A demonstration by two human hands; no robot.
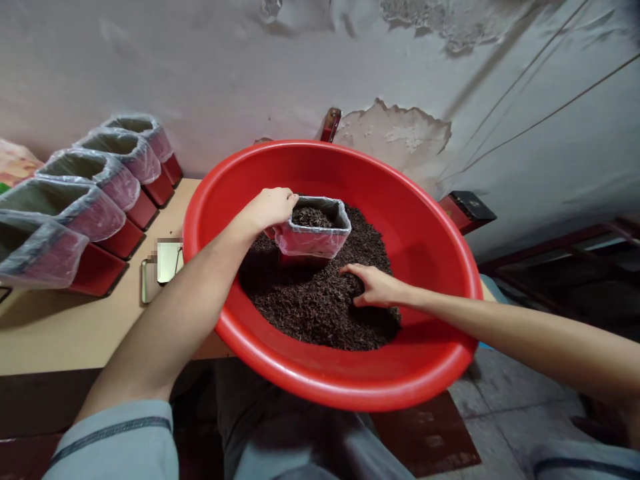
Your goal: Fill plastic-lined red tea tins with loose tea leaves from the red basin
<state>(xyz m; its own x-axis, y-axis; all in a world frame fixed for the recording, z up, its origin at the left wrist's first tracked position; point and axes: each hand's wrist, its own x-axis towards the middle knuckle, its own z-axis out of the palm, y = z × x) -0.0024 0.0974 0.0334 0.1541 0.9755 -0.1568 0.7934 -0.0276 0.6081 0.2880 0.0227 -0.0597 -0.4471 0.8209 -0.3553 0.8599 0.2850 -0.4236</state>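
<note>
A large red basin (430, 233) holds a heap of dark, loose tea-like flakes (310, 307). Inside the basin stands a red box (313, 243) lined with a clear plastic bag folded over its rim, with dark flakes in it. My left hand (274, 208) grips the box at its left rim. To the right and nearer to me, my right hand (374, 285) rests in the flakes, its fingers curved and apart; some fingertips are hidden in the heap.
Several red boxes (103, 267) lined with plastic stand in a row on the table (115, 333) at left. A phone-like object (145, 283) lies beside the basin. Behind is a peeling wall, with a dark-topped red box (467, 210) at right.
</note>
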